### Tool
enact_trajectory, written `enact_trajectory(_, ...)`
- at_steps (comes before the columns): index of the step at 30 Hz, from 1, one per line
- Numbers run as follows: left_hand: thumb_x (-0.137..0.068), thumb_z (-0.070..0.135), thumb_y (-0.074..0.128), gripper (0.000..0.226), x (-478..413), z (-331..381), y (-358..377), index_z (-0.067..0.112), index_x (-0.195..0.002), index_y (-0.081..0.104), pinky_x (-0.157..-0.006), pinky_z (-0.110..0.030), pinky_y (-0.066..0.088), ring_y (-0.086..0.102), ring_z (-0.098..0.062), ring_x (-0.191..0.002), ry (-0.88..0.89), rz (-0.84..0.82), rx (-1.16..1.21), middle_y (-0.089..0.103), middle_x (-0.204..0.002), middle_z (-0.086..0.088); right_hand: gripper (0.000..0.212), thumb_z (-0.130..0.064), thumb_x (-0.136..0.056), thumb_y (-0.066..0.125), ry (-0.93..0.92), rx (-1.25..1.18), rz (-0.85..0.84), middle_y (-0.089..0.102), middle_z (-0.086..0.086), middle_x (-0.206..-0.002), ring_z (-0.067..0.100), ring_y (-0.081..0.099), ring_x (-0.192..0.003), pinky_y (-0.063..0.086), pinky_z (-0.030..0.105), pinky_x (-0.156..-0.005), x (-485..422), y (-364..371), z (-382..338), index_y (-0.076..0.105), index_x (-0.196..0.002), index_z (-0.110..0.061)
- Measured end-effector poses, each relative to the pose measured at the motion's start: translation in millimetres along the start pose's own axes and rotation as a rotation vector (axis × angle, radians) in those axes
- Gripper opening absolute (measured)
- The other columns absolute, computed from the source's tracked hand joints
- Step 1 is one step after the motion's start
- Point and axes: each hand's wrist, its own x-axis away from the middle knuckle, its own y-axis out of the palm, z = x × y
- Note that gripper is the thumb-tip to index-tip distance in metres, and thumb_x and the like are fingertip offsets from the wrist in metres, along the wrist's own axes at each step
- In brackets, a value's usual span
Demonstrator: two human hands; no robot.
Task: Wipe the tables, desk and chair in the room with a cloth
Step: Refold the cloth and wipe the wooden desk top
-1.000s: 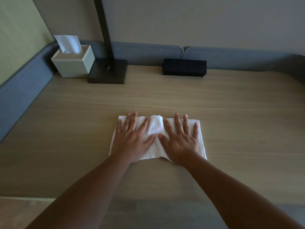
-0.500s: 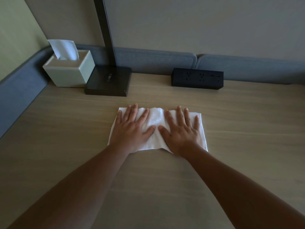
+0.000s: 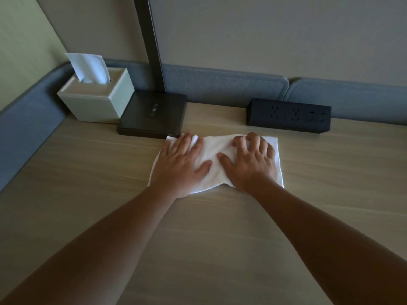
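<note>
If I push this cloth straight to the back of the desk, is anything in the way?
Yes. The lamp base sits right at the cloth's far left corner, and the power strip lies just beyond its far right part. Only the bare desk between them runs to the back panel.

One head-worn wide-angle camera looks forward and down from close above the pale wood-grain tabletop (image 3: pixel 83 172), facing the beige wall (image 3: pixel 264 36).
</note>
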Motion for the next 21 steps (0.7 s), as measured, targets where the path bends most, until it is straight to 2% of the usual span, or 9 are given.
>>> enact_trajectory(4, -0.087, 0.065, 0.002, 0.083, -5, 5, -3, 0.028, -0.16, 0.018, -0.125, -0.045, 0.003, 0.004, -0.015, -0.156, -0.031, -0.017, -0.01, 0.012, -0.169, -0.002, 0.062, -0.074, -0.092, 0.032, -0.04, 0.02, -0.001, 0.033, 0.007, -0.149, 0.029, 0.029, -0.141, 0.018, 0.046, -0.121, -19, 2, -2, 0.039, -0.136, -0.032)
enact_trajectory(9, -0.092, 0.057, 0.008, 0.076, -10, 9, 2, 0.025, -0.159, 0.024, -0.124, -0.048, 0.007, 0.011, -0.016, -0.155, -0.061, 0.027, -0.028, 0.02, -0.167, -0.003, 0.06, -0.072, -0.092, 0.034, -0.078, 0.022, -0.021, 0.034, 0.006, -0.146, 0.029, 0.03, -0.139, 0.019, 0.046, -0.121, -35, 0, -6, 0.039, -0.136, -0.031)
enact_trajectory(12, -0.093, 0.057, 0.007, 0.076, -11, 8, 3, 0.024, -0.16, 0.022, -0.124, -0.048, 0.007, 0.01, -0.016, -0.155, -0.063, 0.024, -0.036, 0.018, -0.168, -0.003, 0.061, -0.073, -0.091, 0.033, -0.085, 0.029, -0.022, 0.034, 0.007, -0.145, 0.03, 0.031, -0.138, 0.019, 0.046, -0.121, -38, 0, -7, 0.039, -0.135, -0.032)
enact_trajectory(17, -0.093, 0.057, 0.006, 0.076, -9, 7, 2, 0.025, -0.161, 0.016, -0.124, -0.047, 0.005, 0.005, -0.015, -0.156, -0.052, 0.006, -0.042, 0.012, -0.169, -0.002, 0.066, -0.073, -0.092, 0.026, -0.078, 0.05, -0.074, 0.025, 0.008, -0.155, 0.031, 0.023, -0.146, 0.012, 0.05, -0.124, -36, 0, -8, 0.032, -0.143, -0.031)
enact_trajectory(21, -0.102, 0.054, 0.017, 0.067, -4, 3, 1, 0.024, -0.161, 0.013, -0.125, -0.047, 0.002, 0.001, -0.016, -0.156, -0.013, -0.01, -0.007, 0.008, -0.17, -0.002, 0.07, -0.07, -0.096, 0.024, -0.095, 0.059, -0.105, 0.017, 0.01, -0.162, 0.03, 0.013, -0.152, 0.005, 0.052, -0.125, -26, -1, -10, 0.022, -0.153, -0.029)
